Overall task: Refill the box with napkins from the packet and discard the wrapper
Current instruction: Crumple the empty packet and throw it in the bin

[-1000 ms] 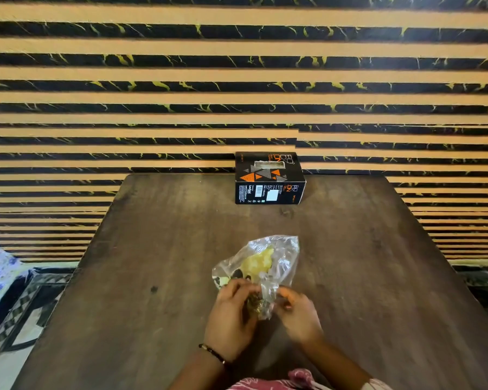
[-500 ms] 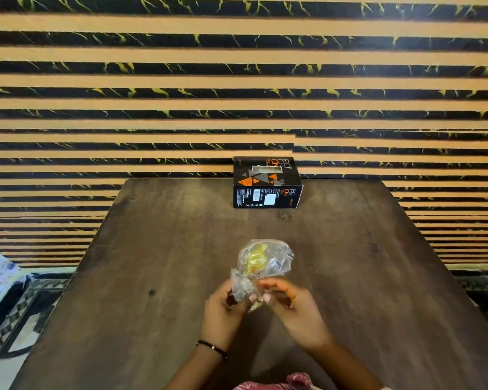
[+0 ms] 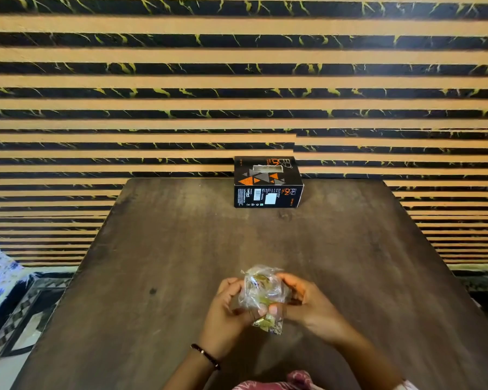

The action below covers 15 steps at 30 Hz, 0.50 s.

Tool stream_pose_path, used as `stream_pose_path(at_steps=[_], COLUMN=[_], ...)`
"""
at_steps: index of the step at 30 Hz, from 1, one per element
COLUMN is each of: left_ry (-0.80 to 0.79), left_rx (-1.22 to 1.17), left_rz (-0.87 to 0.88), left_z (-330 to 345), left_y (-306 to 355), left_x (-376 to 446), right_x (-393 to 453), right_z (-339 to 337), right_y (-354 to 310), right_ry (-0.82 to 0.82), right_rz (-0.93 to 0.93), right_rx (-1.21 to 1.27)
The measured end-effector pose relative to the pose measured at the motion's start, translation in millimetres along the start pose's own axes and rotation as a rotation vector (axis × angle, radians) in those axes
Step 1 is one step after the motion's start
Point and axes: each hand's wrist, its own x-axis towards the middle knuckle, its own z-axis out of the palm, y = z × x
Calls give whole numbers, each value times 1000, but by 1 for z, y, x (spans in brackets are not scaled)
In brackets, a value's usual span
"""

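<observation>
My left hand (image 3: 227,308) and right hand (image 3: 307,302) both clutch the crumpled clear wrapper (image 3: 262,294) between them, just above the near part of the surface (image 3: 181,249). The black box (image 3: 266,182) sits at the far edge, well apart.

Both hands grip crumpled clear wrapper (image 3: 262,294) between them above dark wooden table (image 3: 152,249): left hand (image 3: 226,311), right hand (image 3: 307,305). Black box (image 3: 268,182) with orange triangles at far edge, well apart from hands
</observation>
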Motion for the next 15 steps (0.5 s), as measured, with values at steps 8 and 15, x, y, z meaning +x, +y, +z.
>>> stream_pose_path(at_steps=[8, 15], left_ry=[-37, 49], left_rx=[-143, -375], left_rz=[-33, -320], left_z=[9, 18], left_y=[13, 15], left_x=[-8, -12], right_x=[-12, -33], right_z=[8, 14], right_y=[-2, -5], right_ry=[75, 1], right_rz=[26, 14], right_rx=[-10, -180])
